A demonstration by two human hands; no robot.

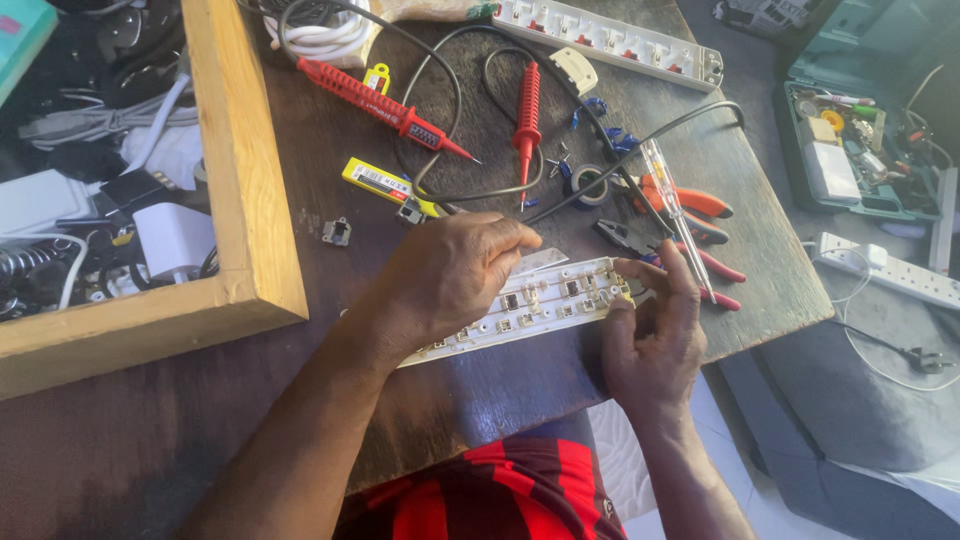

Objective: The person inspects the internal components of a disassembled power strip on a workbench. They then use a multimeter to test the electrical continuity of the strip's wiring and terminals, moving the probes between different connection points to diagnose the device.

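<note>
An opened white power strip base (540,305), with its metal contacts showing, lies on the dark wooden table (400,400). My left hand (450,275) rests on its left half and pinches at its top edge. At the strip's right end my right hand (655,335) grips the casing, fingertips on the inner parts. Pliers with red handles (690,255) lie just beyond my right hand.
Two red test probes (385,105) (527,115) with black leads, a yellow tester (385,183), a tape roll (588,185), orange-handled pliers (690,205) and a closed white power strip (610,40) lie further back. A wooden box (245,200) of cables stands left. A green toolbox (850,150) sits on the floor right.
</note>
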